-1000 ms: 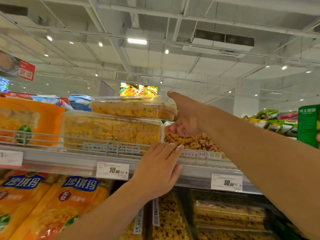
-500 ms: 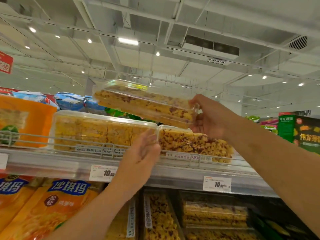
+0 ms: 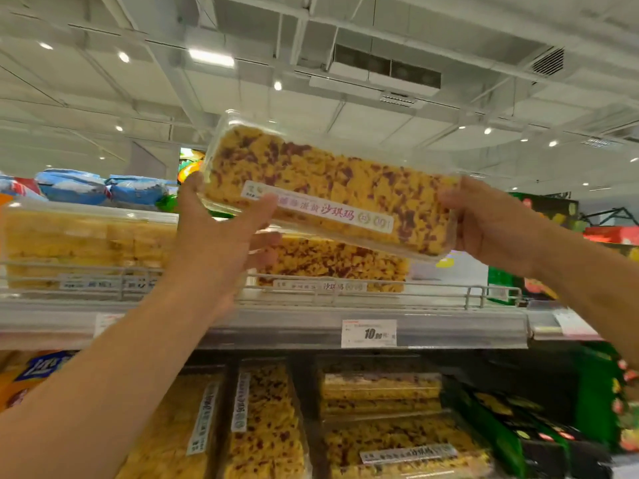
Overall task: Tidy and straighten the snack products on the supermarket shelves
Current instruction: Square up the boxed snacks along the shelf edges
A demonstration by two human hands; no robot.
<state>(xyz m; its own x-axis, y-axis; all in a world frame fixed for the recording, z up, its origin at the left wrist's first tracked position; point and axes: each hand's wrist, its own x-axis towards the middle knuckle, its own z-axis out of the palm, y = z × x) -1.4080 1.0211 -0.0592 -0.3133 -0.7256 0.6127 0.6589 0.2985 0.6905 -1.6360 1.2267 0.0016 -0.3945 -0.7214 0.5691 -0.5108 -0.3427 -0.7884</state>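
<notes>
A clear plastic box of yellow snack cake with dark red bits point(image 3: 332, 188) is held in the air above the top shelf, tilted so its labelled face looks at me. My left hand point(image 3: 221, 229) grips its left end, thumb on the front. My right hand point(image 3: 491, 223) grips its right end. Beneath it on the top shelf point(image 3: 276, 319) lies a second box of the same kind point(image 3: 339, 264). A box of plain yellow cake point(image 3: 86, 243) sits to the left on that shelf.
A wire rail point(image 3: 380, 292) runs along the top shelf front, with a 10.00 price tag point(image 3: 368, 333) below it. Several more cake boxes point(image 3: 387, 402) fill the lower shelf. Blue bags point(image 3: 103, 188) lie behind at upper left, green packs point(image 3: 518, 423) at lower right.
The box with red bits has been lifted off the stack and tilted towards me. My left hand left the shelf edge and took hold of its left end.
</notes>
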